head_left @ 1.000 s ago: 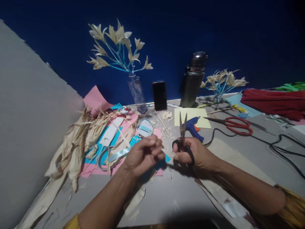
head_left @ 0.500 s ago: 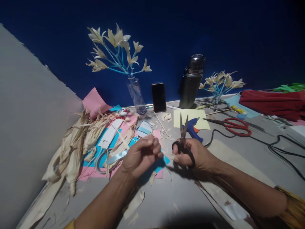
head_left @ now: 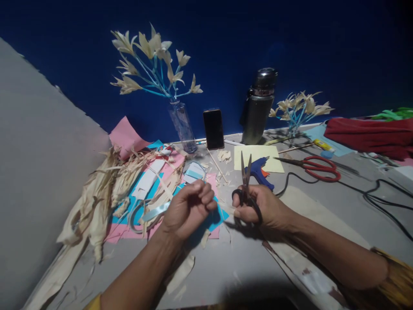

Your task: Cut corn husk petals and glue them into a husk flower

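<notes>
My left hand [head_left: 190, 209] is closed, its fingers curled inward above the coloured paper. A thin, pale strip of dried husk [head_left: 227, 209] stretches from its fingertips to my right thumb; the grip itself is partly hidden. My right hand [head_left: 271, 209] holds black-handled scissors [head_left: 245, 174], with thumb and fingers around the loops. Their blades point up and away from me, slightly parted. Right behind the scissors lies a blue glue gun [head_left: 258, 172]. Dried corn husks [head_left: 97, 206] are heaped to the left, and a husk piece [head_left: 182, 273] lies beneath my left wrist.
Husk flowers on blue stems stand in a glass vase [head_left: 183, 127], beside a phone [head_left: 213, 129] and a flask [head_left: 260, 107]. Red-handled scissors [head_left: 321, 168], a black cable [head_left: 377, 196] and a red cloth [head_left: 371, 134] lie right. A tape roll [head_left: 134, 217] rests on the papers.
Both hands have shifted very slightly left and up in the picture, along with the whole scene. My hold on the scissors and the strip looks the same.
</notes>
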Tool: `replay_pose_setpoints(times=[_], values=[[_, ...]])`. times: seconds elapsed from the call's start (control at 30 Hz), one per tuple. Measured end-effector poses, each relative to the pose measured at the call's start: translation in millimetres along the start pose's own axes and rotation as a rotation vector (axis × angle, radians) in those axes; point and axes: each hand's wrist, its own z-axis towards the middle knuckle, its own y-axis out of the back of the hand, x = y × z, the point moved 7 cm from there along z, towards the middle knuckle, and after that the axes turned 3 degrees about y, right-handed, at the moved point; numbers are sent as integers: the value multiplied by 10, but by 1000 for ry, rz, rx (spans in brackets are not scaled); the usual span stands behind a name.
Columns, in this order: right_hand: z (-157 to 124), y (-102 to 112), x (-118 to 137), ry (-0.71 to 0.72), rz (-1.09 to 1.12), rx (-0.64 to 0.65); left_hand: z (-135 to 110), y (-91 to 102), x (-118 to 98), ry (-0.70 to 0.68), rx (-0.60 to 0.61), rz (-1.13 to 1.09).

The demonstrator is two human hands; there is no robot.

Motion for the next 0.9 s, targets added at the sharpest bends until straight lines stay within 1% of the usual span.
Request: replay_pose_setpoints(times=[0.03, 0.07, 0.13, 0.17, 0.23, 0.3, 0.33, 0.4, 0.47, 0.53, 0.6, 0.7, 0.77, 0.83, 0.9], values=[[2, 1, -10, -8, 17, -15, 1, 26, -41, -49, -41, -12], [5, -5, -17, -10, 36, -24, 0, 42, -32, -63, -71, 19], [12, -24, -15, 5, 63, -28, -4, 42, 104, -10, -88, 155], [13, -35, -7, 19, 64, -23, -8, 29, 203, 36, -72, 231], [11, -55, 12, 38, 47, 1, -20, 18, 347, 82, -53, 344], [3, -68, 31, 47, 14, 30, -27, 8, 404, 115, -29, 386], [-1, -70, 39, 50, 0, 38, -27, -3, 395, 131, -9, 369], [-7, -61, 45, 52, -17, 31, -20, -22, 299, 130, 16, 248], [-8, -46, 32, 40, -10, -4, -9, -15, 130, 46, -5, 82], [-4, -32, 8, 24, 28, -50, -12, 15, 13, -61, -56, 3], [1, -26, -5, 29, 84, -91, -19, 22, 61, -70, -85, 74], [10, -25, -16, 43, 163, -128, -28, 1, 324, 33, -81, 228], [14, -34, -31, 32, 192, -135, -35, 3, 422, 31, -100, 243], [19, -46, -48, 15, 197, -132, -39, 20, 445, 18, -131, 228], [28, -64, -68, -9, 175, -108, -41, 37, 405, -2, -156, 226]])
